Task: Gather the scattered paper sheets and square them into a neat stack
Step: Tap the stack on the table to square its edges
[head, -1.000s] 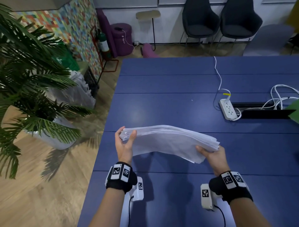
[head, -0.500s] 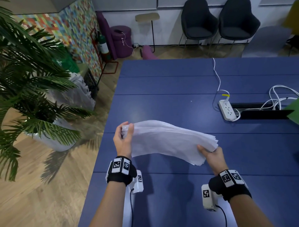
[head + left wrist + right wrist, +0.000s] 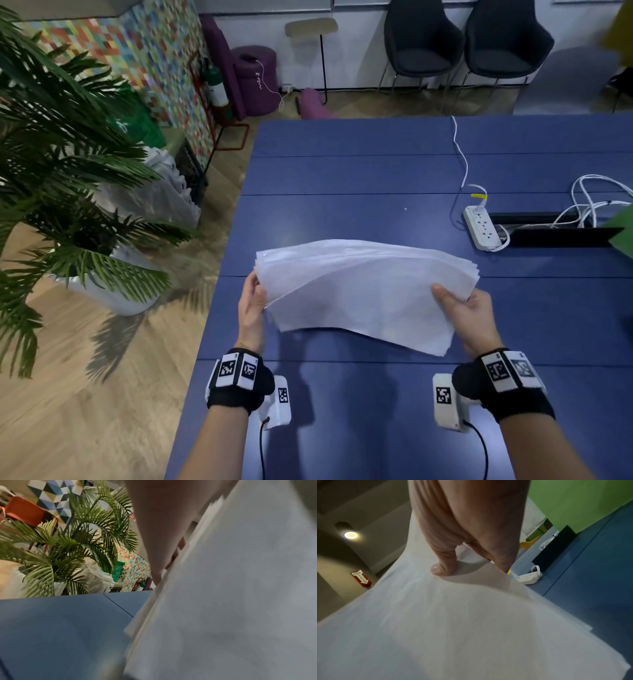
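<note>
We find the paper sheets [image 3: 363, 291] gathered and held above the blue table [image 3: 359, 164], left hand [image 3: 251, 308] gripping the nine o'clock edge, right hand [image 3: 469, 317] pinching three o'clock; fanned edges still need squaring.

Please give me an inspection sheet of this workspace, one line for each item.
Surface: blue table, seamed panels.
Job's things: paper stack held above the table, edges fanned, not squared.
Clutter: green sheet at right edge.
Grippers: left hand grips the stack's left end; right hand grips the right end, thumb on top.
Cables: power strip with white cables.
Surroundings: palm, two chairs, wood floor.
</note>
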Demonstrator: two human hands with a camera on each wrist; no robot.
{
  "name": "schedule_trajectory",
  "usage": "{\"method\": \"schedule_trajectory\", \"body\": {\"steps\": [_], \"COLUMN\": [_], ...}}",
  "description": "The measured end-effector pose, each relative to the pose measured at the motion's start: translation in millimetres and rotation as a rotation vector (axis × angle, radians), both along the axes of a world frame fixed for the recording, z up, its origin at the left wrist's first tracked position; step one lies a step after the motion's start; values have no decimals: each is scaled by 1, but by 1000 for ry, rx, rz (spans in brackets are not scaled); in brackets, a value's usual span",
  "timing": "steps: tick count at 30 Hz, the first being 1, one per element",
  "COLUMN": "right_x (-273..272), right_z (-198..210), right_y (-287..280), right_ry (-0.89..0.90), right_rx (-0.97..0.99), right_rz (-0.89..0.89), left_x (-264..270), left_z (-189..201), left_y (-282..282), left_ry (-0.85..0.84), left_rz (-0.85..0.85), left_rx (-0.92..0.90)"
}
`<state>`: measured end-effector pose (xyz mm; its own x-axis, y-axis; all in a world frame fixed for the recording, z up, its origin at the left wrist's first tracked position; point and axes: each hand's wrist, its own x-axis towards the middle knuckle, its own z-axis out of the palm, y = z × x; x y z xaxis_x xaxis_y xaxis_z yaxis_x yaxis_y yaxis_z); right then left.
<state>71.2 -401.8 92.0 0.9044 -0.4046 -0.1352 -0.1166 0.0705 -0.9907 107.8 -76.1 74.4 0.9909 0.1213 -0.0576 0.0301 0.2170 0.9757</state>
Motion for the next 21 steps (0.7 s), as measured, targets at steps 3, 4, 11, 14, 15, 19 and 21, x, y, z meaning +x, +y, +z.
{"method": "schedule_trajectory", "body": {"steps": [3, 4, 11, 14, 15, 19, 21], "right_x": [0, 0, -3, -7, -9, -6, 0], "right_z": [1, 0, 23, 18, 12, -11, -13], "right_y": [1, 2, 4, 2, 3, 10, 14], "right_ry": [26, 30, -51, -46, -19, 69, 83], "right_rx": [-49, -44, 26, 16, -7, 25, 53], "right_rz": [8, 3, 32, 66, 92, 96, 12], "left_x": [-2, -4, -1, -3, -5, 2, 9], "left_z": [3, 3, 18, 19, 16, 2, 3], "left_y": [-4, -5, -11, -9, -10, -22, -27], "left_ry": [36, 38, 25, 58, 98, 260, 284], "left_rz": [-45, -50, 14, 30, 38, 87, 91], "left_rx": [11, 23, 199, 192, 193, 279, 301]}}
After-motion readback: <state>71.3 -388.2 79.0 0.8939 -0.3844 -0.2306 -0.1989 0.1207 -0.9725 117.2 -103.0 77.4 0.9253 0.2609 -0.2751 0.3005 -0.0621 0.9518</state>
